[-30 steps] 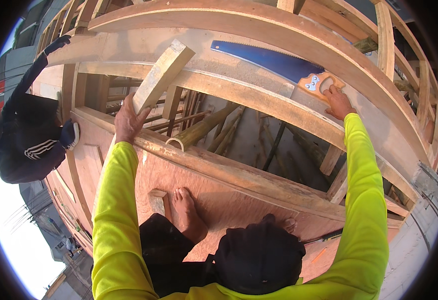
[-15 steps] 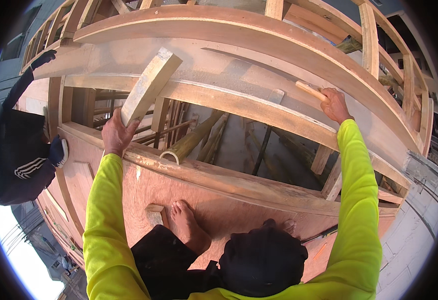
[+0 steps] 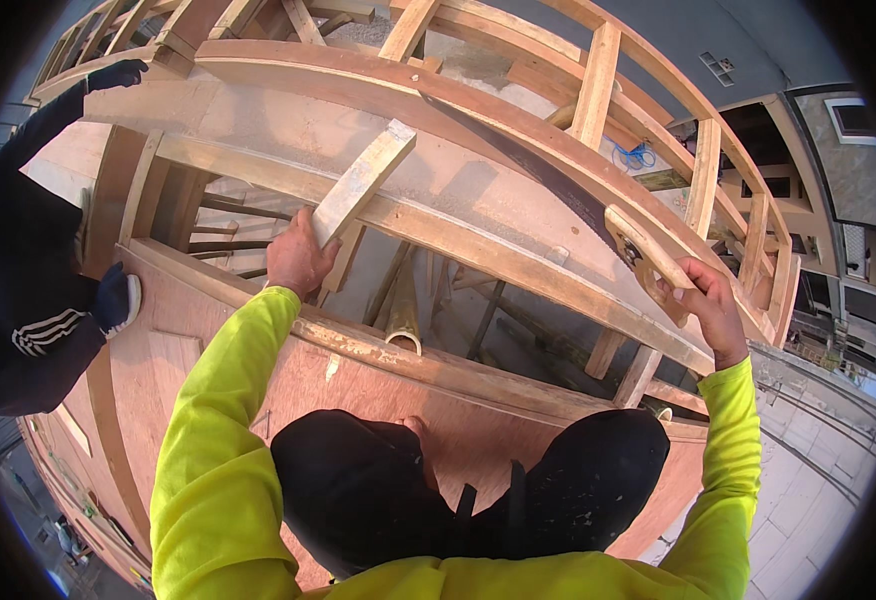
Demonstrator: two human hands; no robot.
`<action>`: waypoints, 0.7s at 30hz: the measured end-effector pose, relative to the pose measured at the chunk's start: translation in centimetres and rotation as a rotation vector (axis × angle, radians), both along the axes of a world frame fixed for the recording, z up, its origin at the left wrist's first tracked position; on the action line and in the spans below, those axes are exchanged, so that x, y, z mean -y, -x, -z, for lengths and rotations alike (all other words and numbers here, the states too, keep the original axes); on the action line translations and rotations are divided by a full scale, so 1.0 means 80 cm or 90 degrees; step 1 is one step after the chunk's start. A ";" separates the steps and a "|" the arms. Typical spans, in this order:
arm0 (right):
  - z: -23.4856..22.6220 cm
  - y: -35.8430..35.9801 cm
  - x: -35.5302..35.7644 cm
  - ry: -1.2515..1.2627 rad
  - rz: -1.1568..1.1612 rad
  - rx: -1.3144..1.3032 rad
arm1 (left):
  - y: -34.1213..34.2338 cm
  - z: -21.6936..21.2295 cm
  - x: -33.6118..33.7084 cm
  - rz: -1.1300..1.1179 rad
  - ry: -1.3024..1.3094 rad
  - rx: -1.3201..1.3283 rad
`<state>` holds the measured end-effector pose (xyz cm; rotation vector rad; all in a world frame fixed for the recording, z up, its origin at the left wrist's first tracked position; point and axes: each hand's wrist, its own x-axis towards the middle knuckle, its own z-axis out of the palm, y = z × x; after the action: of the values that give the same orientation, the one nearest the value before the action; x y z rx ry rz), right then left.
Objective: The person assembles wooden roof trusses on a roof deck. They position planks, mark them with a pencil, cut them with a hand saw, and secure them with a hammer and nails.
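Note:
My left hand (image 3: 303, 250) is closed around the near end of a short squared piece of lumber (image 3: 370, 178). That piece slants up and away, over a long wooden beam (image 3: 458, 232) of the frame; whether it rests on the beam I cannot tell. Out to the right, my right hand (image 3: 708, 308) grips the pale wooden handle of a handsaw (image 3: 548, 180). The saw's dark blade points to the far left, its flat side toward me, above the plywood strip. A good distance separates the blade from the lumber.
A plywood panel (image 3: 358, 392) lies under me, beside a framed opening with bamboo poles (image 3: 403, 310) below. A curved timber frame (image 3: 598, 85) runs along the far side. At the left a person in dark clothes (image 3: 33, 300) works close by, a gloved hand (image 3: 118, 74) reaching forward.
The saw has turned from nearly edge-on to showing its flat side. My left hand and the lumber appear farther right. My knees now show in front of me, and the view has shifted.

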<state>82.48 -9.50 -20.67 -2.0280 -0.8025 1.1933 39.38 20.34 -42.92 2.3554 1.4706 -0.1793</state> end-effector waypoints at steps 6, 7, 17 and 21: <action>-0.116 0.128 -0.101 -0.176 0.047 0.043 | 0.011 -0.018 -0.001 -0.032 0.046 0.064; -0.119 0.140 -0.114 -0.167 0.036 0.071 | 0.011 -0.017 -0.004 -0.036 0.046 0.076; -0.066 0.186 -0.143 -0.115 -0.043 0.255 | 0.013 -0.018 -0.010 -0.108 0.112 0.137; -0.069 0.167 -0.155 -0.050 -0.107 0.223 | 0.016 -0.031 -0.022 -0.124 0.180 0.080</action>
<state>69.13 2.86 -15.12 -2.1692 -1.1891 0.8855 38.10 22.13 -40.44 1.9538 1.4954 -0.1733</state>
